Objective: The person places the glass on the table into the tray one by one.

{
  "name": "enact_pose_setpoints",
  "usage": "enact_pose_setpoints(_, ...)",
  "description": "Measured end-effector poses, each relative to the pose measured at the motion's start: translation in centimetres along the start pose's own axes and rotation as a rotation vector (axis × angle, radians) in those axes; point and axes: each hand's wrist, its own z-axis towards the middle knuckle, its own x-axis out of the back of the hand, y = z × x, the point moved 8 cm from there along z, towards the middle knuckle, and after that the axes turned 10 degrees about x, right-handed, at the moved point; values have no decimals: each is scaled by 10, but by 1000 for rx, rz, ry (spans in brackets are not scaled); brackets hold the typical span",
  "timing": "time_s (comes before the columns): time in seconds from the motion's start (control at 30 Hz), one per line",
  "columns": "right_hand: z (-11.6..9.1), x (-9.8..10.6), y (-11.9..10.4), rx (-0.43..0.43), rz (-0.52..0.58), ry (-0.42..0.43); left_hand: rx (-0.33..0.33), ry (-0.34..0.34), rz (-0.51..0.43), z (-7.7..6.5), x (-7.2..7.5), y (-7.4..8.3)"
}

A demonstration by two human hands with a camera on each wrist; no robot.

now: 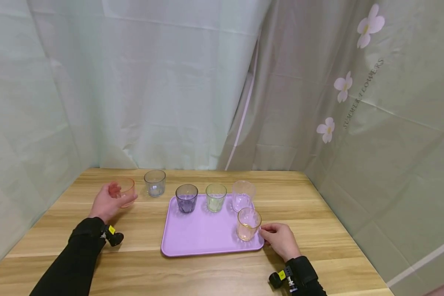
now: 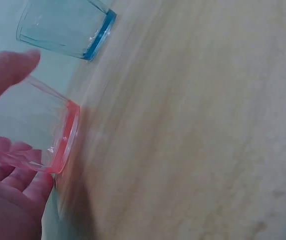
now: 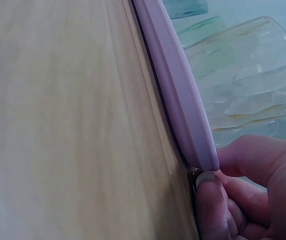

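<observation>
Apparently loading: clasping red glass (image 1: 129, 188) in left grip (image 1: 109, 204), pinching purple tray (image 1: 201, 238) in right grip (image 1: 282, 238); likely needs carrying rightward.

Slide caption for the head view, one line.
Left hand around a transparent red cup, right hand pinching a purple rectangular tray bearing four round transparent cups.

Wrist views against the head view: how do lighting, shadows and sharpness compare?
Head view: soft, fairly even light, with the curtain lettering legible; left wrist view: bluish cast, the wooden table grain soft and smeared, a dark shadow beside the red glass; right wrist view: also cool and hazy, grain blurred, shadow on the table by the right hand's fingers.
</observation>
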Motion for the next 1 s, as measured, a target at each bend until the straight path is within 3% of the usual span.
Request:
enact_pose_setpoints(0.5,-1,-2,0,5,-4,5,6,2,-8,0,2,-5)
enact_pose_setpoints(1.0,-2,2,-2,-5,-11,7,-68,12,25,-9,7,21)
